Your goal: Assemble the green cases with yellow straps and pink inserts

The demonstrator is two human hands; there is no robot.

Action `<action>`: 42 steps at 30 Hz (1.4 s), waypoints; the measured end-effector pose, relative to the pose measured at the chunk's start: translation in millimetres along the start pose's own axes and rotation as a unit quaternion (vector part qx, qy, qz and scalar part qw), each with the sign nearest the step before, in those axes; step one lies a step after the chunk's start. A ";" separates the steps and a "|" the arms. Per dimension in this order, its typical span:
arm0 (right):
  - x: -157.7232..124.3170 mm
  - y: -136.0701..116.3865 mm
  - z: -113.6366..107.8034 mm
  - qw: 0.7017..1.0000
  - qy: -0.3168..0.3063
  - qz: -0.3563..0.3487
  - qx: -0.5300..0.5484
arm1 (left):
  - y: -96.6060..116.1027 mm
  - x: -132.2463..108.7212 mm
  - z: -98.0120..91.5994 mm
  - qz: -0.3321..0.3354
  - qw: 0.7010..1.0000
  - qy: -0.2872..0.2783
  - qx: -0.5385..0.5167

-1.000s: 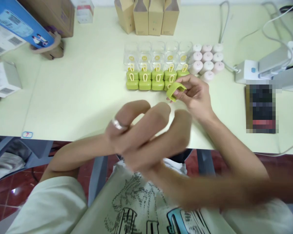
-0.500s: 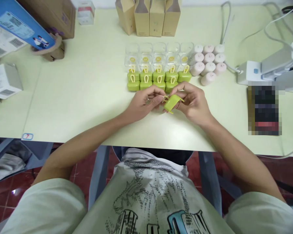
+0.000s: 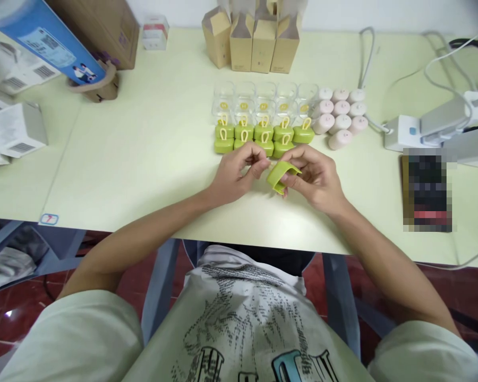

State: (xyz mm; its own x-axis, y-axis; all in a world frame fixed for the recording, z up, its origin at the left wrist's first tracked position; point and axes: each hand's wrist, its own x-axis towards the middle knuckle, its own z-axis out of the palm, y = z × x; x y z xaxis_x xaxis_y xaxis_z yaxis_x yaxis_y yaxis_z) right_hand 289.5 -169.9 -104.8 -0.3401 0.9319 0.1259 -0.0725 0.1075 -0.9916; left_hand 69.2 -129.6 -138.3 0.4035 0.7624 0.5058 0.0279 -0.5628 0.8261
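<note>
My right hand (image 3: pixel 321 174) grips a hollow green cap (image 3: pixel 275 176), its thumb pushed against the open underside. On the other side, my left hand (image 3: pixel 236 172) is closed in a pinch at the pale yellow loop (image 3: pixel 271 165) of that cap; the loop is mostly hidden by the fingertips. Just beyond both hands stand two rows of similar green caps (image 3: pixel 223 146), each with a yellow loop on top. Behind these are clear plastic cups (image 3: pixel 245 91) with yellow round marks. Pale pink and white cylinders (image 3: pixel 341 108) stand grouped to their right.
Open cardboard boxes (image 3: pixel 241 50) stand at the back. At right lie a white power strip (image 3: pixel 404 133), cables and a blurred dark object (image 3: pixel 428 191). A blue package (image 3: pixel 59 45) and white boxes (image 3: pixel 18 130) crowd the left. The table's front edge is near my body.
The green cap has turned in my right hand, so more of its hollow underside shows. My left fingers remain at the loop. The view has shifted slightly.
</note>
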 end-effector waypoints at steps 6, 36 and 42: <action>-4.3 0.8 0.3 0.998 -0.019 -0.035 -0.053 | 6.2 -6.9 0.7 0.051 0.997 0.029 0.053; 0.4 11.4 -92.1 0.894 0.114 -0.092 -0.424 | -74.2 17.9 -58.2 -0.039 0.944 0.308 0.111; -0.1 9.9 -86.1 0.889 0.122 -0.084 -0.434 | -72.9 16.9 -56.8 -0.031 0.947 0.306 0.097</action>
State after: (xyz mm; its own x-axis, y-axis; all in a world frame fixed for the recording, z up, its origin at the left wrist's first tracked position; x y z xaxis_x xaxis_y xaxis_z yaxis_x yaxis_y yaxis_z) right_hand 369.5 -139.1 -117.3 -0.1710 0.9138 0.3685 0.6830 0.3795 -0.6242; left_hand 22.1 -57.6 -175.9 -0.2070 0.8047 0.5565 0.2248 -0.5145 0.8275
